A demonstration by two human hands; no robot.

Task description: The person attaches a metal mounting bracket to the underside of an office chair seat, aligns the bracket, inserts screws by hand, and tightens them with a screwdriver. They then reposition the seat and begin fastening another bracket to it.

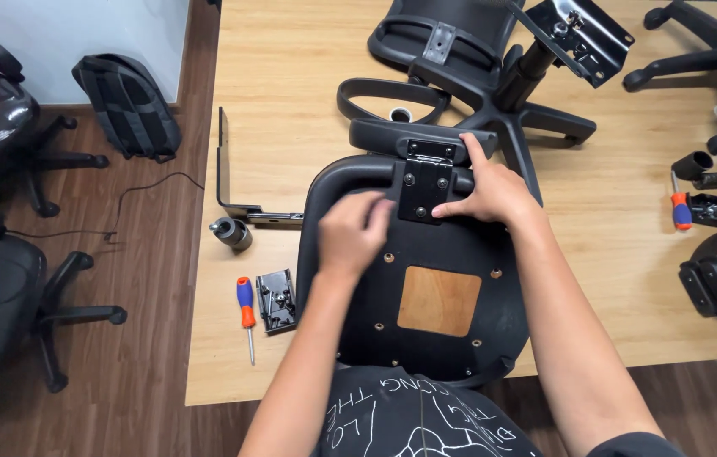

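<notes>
An upturned black chair seat [426,326] lies on the wooden table [291,101] in front of me, with a square wooden patch in its underside. A black metal bracket [423,184] with several screws sits at the seat's far edge, joined to a curved black armrest piece [392,135]. My left hand [351,233] rests on the seat just left of the bracket, fingers curled near it; whether it holds something small I cannot tell. My right hand [487,190] presses on the bracket's right side, its index finger stretched up to the armrest piece.
A blue and orange screwdriver [245,311] and a small tray of screws [276,300] lie at the left front. An L-shaped metal bar [225,173] and a grey cylinder [232,233] sit nearby. A chair base with backrest [494,59] lies behind. More chair parts and another screwdriver [681,209] are right.
</notes>
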